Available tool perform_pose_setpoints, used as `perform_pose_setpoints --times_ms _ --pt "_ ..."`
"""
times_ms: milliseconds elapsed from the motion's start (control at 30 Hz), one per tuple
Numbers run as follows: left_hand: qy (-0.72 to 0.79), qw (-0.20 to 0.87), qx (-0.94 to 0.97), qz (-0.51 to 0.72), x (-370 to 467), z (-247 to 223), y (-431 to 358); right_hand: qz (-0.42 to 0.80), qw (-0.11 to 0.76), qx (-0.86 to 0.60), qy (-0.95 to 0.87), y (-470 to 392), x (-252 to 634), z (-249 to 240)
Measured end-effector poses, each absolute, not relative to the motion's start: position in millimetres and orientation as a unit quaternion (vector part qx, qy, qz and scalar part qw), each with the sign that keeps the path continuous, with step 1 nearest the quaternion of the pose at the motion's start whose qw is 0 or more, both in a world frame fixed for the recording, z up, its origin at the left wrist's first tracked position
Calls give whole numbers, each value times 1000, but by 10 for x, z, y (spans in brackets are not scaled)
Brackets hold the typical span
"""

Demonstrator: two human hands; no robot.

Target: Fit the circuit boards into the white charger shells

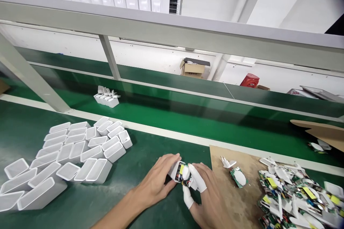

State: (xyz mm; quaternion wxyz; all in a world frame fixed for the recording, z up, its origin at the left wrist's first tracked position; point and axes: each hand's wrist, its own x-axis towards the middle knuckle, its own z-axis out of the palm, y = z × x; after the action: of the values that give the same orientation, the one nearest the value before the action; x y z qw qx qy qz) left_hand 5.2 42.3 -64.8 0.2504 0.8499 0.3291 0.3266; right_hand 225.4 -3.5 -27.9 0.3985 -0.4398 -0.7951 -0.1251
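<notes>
My left hand is wrapped round a small white plastic case, whose open end faces right. Finger and thumb of my right hand, both in white finger covers, pinch a circuit board with a yellow part and a white round piece. The board sits at the mouth of the case, partly inside it. To the right, on a brown cardboard sheet, lie a white plug piece and a loose green board with a white disc.
Many open white cases stand on the green table at the left. A heap of circuit boards covers the right. Beyond the table edge, a green belt carries a small group of white cases. A metal frame crosses above.
</notes>
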Motion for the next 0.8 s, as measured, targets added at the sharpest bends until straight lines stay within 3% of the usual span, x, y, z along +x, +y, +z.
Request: perform_pose_setpoints --times_ms 800 --pt "336 244 850 324 87 -594 423 -79 380 -478 -788 -53 2301 -271"
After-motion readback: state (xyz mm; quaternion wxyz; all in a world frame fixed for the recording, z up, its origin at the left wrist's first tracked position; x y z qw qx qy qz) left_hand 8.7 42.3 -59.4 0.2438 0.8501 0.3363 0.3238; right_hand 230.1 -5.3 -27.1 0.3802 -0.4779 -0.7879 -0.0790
